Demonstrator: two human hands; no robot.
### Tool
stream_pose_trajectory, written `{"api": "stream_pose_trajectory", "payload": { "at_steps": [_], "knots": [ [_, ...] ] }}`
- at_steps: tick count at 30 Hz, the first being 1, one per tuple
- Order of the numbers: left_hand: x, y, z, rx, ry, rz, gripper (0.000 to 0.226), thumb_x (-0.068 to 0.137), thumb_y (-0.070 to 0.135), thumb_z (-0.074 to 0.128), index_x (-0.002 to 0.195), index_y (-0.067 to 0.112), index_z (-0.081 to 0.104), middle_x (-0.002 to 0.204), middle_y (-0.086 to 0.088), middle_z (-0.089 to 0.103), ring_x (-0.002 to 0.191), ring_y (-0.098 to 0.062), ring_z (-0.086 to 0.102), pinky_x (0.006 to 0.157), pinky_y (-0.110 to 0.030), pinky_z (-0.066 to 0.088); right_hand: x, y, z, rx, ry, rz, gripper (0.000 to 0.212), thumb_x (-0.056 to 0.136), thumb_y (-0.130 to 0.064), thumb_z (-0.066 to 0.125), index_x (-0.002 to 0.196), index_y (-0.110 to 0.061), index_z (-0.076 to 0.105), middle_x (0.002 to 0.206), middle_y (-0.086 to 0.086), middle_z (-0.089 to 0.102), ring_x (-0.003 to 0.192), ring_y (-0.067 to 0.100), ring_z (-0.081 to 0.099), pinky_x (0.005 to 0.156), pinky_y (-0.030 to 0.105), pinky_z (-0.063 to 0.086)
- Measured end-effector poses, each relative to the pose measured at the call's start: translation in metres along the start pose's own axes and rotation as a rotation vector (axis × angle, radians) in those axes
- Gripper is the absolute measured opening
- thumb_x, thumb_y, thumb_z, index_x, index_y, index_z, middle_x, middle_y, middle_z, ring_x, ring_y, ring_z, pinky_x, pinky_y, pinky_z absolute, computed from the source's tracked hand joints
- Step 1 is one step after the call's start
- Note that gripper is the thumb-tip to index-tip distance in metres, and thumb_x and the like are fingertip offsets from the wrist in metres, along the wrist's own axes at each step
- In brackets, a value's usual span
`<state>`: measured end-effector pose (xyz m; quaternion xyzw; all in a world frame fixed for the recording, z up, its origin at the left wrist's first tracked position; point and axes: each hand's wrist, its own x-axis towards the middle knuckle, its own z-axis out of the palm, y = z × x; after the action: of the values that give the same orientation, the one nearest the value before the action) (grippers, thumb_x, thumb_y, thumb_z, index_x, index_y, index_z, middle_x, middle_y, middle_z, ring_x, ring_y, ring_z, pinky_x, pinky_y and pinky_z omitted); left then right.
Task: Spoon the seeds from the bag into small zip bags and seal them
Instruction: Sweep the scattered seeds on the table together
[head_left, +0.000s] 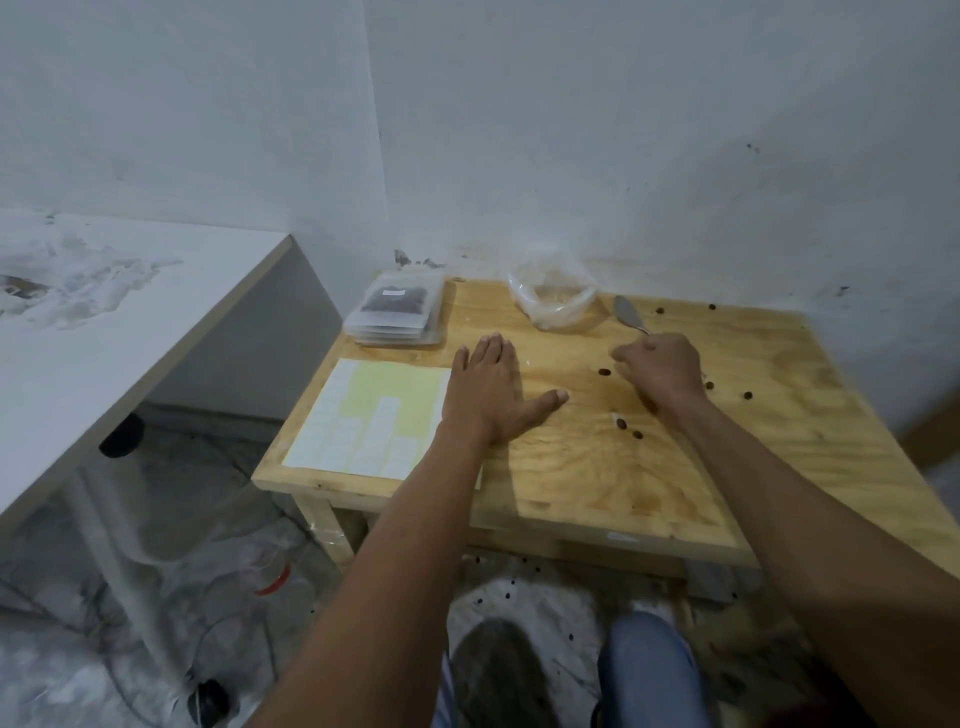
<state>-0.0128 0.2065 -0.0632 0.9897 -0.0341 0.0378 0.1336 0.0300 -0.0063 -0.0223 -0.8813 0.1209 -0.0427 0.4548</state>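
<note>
Lying (604, 372) seed just beside right hand (660, 370)

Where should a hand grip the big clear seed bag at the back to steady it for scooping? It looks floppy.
Pinch the rolled-down rim of the seed bag on its left side, coming from the left hand. The mouth gapes upward, and the spoon lies to its right.

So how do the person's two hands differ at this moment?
The left hand lies flat and open on the wooden table, fingers stretched out, holding nothing. The right hand is curled into a loose fist around the spoon, whose bowl points toward the wall. The left sits beside the label sheet; the right is among scattered seeds. Both are over the tabletop.
</note>
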Motion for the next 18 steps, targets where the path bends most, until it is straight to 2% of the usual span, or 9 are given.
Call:
{"api": "stream_pose_trajectory", "payload": {
  "at_steps": [2, 4, 7, 10, 12, 14, 16, 18],
  "knots": [
    [0.000, 0.000, -0.001, -0.002, 0.007, -0.006, 0.115, 0.085, 0.088, 0.035, 0.161, 0.004, 0.018, 0.170, -0.015, 0.014, 0.158, -0.026, 0.010, 0.128, -0.049, 0.005, -0.004, 0.008, 0.007, -0.148, -0.021, -0.133, 0.015, 0.082, -0.026, 0.081, 0.082, -0.011, 0.079, 0.082, -0.004, 0.070, 0.081, 0.015, 0.064, 0.074, 0.027, 0.047],
    [-0.001, 0.000, -0.001, -0.001, 0.013, -0.007, 0.115, 0.084, 0.088, 0.036, 0.161, 0.004, 0.019, 0.170, -0.014, 0.016, 0.158, -0.026, 0.011, 0.127, -0.049, 0.006, -0.006, 0.012, 0.012, -0.222, -0.015, -0.163, 0.010, 0.083, -0.026, 0.083, 0.087, -0.018, 0.080, 0.089, -0.003, 0.072, 0.088, 0.013, 0.064, 0.078, 0.028, 0.050],
    [-0.001, 0.001, -0.001, 0.000, 0.020, -0.005, 0.114, 0.084, 0.088, 0.037, 0.160, 0.004, 0.021, 0.169, -0.015, 0.017, 0.158, -0.027, 0.012, 0.127, -0.050, 0.007, -0.008, 0.015, 0.018, -0.313, 0.008, -0.219, 0.012, 0.090, -0.031, 0.076, 0.088, -0.019, 0.078, 0.087, 0.001, 0.075, 0.083, 0.021, 0.069, 0.074, 0.034, 0.057],
    [-0.001, 0.001, -0.001, -0.006, 0.025, 0.002, 0.115, 0.084, 0.088, 0.036, 0.160, 0.003, 0.022, 0.169, -0.015, 0.018, 0.158, -0.027, 0.012, 0.127, -0.051, 0.008, -0.011, 0.014, 0.020, -0.385, 0.023, -0.258, 0.028, 0.100, -0.030, 0.059, 0.081, -0.012, 0.068, 0.076, 0.004, 0.068, 0.071, 0.024, 0.064, 0.069, 0.038, 0.055],
    [-0.002, 0.000, -0.001, -0.005, 0.020, 0.003, 0.115, 0.085, 0.088, 0.035, 0.160, 0.003, 0.021, 0.169, -0.015, 0.017, 0.158, -0.027, 0.012, 0.127, -0.050, 0.007, -0.014, 0.007, 0.017, -0.144, 0.046, -0.146, 0.031, 0.097, -0.024, 0.051, 0.071, -0.011, 0.058, 0.062, 0.001, 0.055, 0.056, 0.019, 0.048, 0.059, 0.034, 0.044],
    [-0.002, 0.000, -0.001, -0.003, 0.015, 0.008, 0.115, 0.084, 0.089, 0.033, 0.160, 0.002, 0.020, 0.169, -0.015, 0.017, 0.158, -0.027, 0.011, 0.127, -0.050, 0.007, -0.017, -0.003, 0.011, 0.332, 0.021, 0.158, 0.026, 0.093, -0.018, 0.041, 0.073, -0.013, 0.056, 0.058, -0.001, 0.043, 0.048, 0.015, 0.033, 0.048, 0.030, 0.030],
    [-0.002, 0.000, -0.001, 0.009, 0.019, 0.017, 0.116, 0.084, 0.090, 0.030, 0.159, 0.002, 0.022, 0.169, -0.016, 0.019, 0.157, -0.027, 0.013, 0.127, -0.051, 0.009, -0.023, -0.007, 0.001, 0.700, -0.054, 0.388, 0.028, 0.093, -0.013, 0.033, 0.075, -0.014, 0.054, 0.057, -0.002, 0.039, 0.042, 0.012, 0.023, 0.038, 0.023, 0.018],
    [-0.003, 0.002, 0.000, 0.026, 0.036, 0.033, 0.114, 0.085, 0.089, 0.027, 0.157, 0.001, 0.029, 0.167, -0.017, 0.025, 0.156, -0.028, 0.018, 0.126, -0.052, 0.013, -0.030, -0.006, -0.007, 0.847, -0.116, 0.432, 0.028, 0.092, -0.011, 0.031, 0.077, -0.011, 0.054, 0.059, 0.001, 0.044, 0.040, 0.011, 0.021, 0.037, 0.020, 0.015]
  ]
}}
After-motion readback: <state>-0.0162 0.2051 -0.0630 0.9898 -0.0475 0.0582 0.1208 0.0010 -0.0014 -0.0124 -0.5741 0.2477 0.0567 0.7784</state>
